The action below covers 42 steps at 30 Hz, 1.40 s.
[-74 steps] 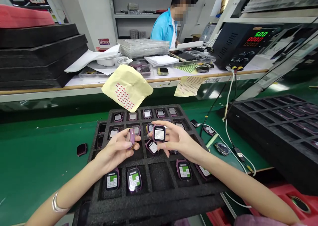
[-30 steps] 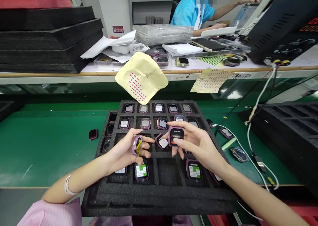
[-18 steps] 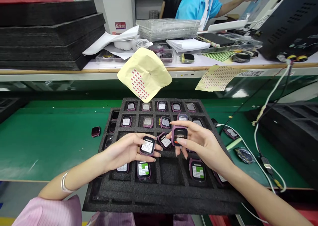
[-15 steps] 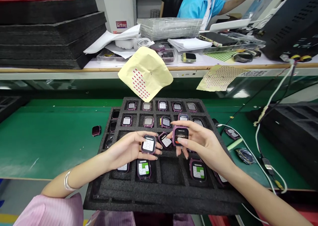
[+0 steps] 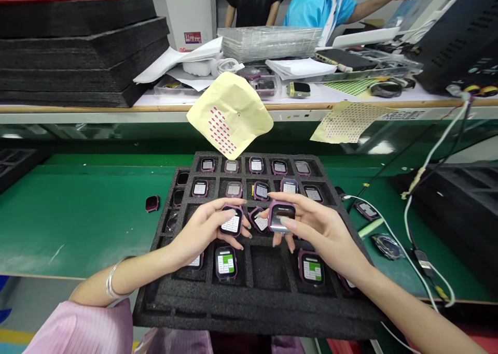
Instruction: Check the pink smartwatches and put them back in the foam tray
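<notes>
My left hand (image 5: 210, 224) grips a purple smartwatch body (image 5: 232, 223) without a strap; its lit screen shows a white grid and the thumb lies over its top part. A second purple smartwatch (image 5: 281, 212) is held in my right hand (image 5: 315, 222), the thumb on its screen, which is dark above and greyish below. Both hands are above a black foam tray (image 5: 252, 305) whose compartments hold many similar watches. One watch (image 5: 259, 219) rests tilted between the hands. Nearer me, a watch with green and white cells (image 5: 226, 263) and another like it (image 5: 312, 267) sit in their slots.
The tray lies on a green bench (image 5: 97, 224). A loose watch (image 5: 152, 203) is to the left, with white cables (image 5: 412, 260) to the right. Stacked black foam (image 5: 78, 58) and papers (image 5: 299, 68) are on the shelf. A yellow sticker sheet (image 5: 231, 115) hangs down; two people are behind.
My left thumb has moved up onto the upper screen of its watch. The right-hand watch's screen has changed from showing a red spot to greyish in its lower part. The view has shifted slightly.
</notes>
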Tool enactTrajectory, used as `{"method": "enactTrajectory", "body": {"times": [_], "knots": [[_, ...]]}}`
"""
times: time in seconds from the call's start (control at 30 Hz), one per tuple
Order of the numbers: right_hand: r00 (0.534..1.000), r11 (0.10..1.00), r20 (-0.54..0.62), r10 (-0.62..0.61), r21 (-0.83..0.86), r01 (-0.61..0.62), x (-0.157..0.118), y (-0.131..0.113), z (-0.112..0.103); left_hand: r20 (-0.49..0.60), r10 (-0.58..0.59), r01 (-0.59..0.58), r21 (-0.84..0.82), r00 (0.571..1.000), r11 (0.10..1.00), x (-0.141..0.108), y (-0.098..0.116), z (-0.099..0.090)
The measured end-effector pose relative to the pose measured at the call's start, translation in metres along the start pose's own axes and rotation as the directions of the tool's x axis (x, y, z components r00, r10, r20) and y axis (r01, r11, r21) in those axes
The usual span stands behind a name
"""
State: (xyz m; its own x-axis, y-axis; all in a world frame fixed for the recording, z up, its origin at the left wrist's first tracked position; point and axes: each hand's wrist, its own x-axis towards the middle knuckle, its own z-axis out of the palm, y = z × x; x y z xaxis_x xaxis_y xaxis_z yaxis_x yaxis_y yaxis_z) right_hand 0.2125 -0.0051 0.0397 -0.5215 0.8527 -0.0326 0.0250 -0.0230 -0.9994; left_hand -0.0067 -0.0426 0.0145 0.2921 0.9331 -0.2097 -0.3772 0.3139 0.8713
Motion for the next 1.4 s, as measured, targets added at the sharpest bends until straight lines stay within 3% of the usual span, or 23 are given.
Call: {"method": "enactTrajectory", "body": {"times": [0.23,0.57,0.83,1.13,1.23,1.4], "knots": [[0.999,0.998,0.021,-0.032,0.049,0.031,0.0,0.001,0.0,0.057,-0.023,0.029,-0.122,0.998,0.992,-0.004,0.001,0.004],[0.999,0.999,0.016,-0.031,0.02,0.03,-0.003,0.0,0.001,0.034,0.016,-0.017,0.015,0.999,1.0,-0.002,-0.003,0.004],[0.999,1.0,-0.05,-0.007,-0.021,0.006,-0.002,-0.006,0.003,0.075,0.044,-0.038,-0.082,0.996,0.996,-0.001,-0.004,0.001],[0.999,1.0,-0.045,-0.012,-0.016,0.012,-0.001,0.001,0.003,0.091,0.06,-0.057,-0.028,0.994,0.998,-0.007,-0.006,0.004],[0.997,0.999,-0.066,-0.024,-0.034,0.022,-0.008,-0.007,0.009,0.081,0.075,-0.075,0.002,0.994,0.997,-0.01,-0.005,0.006],[0.975,0.983,0.144,-0.171,-0.036,0.177,-0.049,-0.035,0.022,0.041,0.058,-0.06,0.036,0.997,0.998,-0.01,-0.002,0.01]]}}
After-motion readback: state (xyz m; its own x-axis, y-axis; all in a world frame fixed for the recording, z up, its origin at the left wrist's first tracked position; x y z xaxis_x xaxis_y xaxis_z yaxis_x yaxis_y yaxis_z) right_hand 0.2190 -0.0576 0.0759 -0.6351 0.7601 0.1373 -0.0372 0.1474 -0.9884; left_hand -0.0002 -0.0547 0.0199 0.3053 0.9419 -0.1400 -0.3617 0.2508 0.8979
